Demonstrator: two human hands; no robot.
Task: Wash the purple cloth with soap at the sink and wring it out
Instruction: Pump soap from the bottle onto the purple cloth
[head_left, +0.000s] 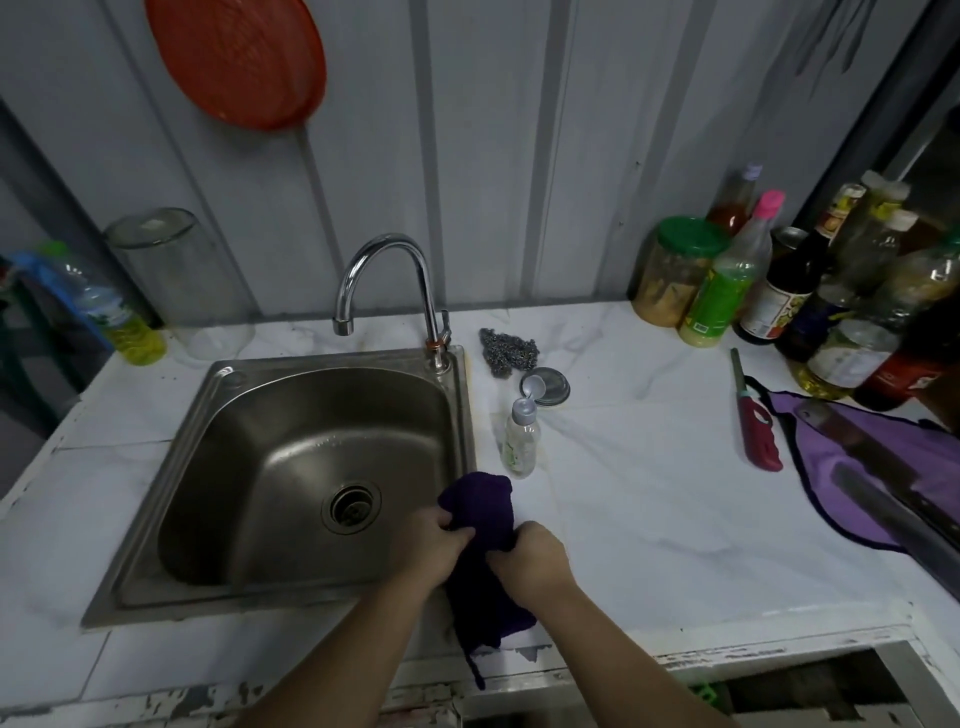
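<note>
A dark purple cloth is bunched up over the right rim of the steel sink, one end hanging down past the counter's front edge. My left hand grips it from the left and my right hand grips it from the right, both fists closed on the fabric. A small clear soap bottle stands just behind the cloth with its flip cap open. The chrome tap arches over the basin; no water is running.
A steel scourer and a metal lid lie right of the tap. A red lighter, a light purple cloth under a knife, and several bottles fill the right. A yellow bottle stands far left.
</note>
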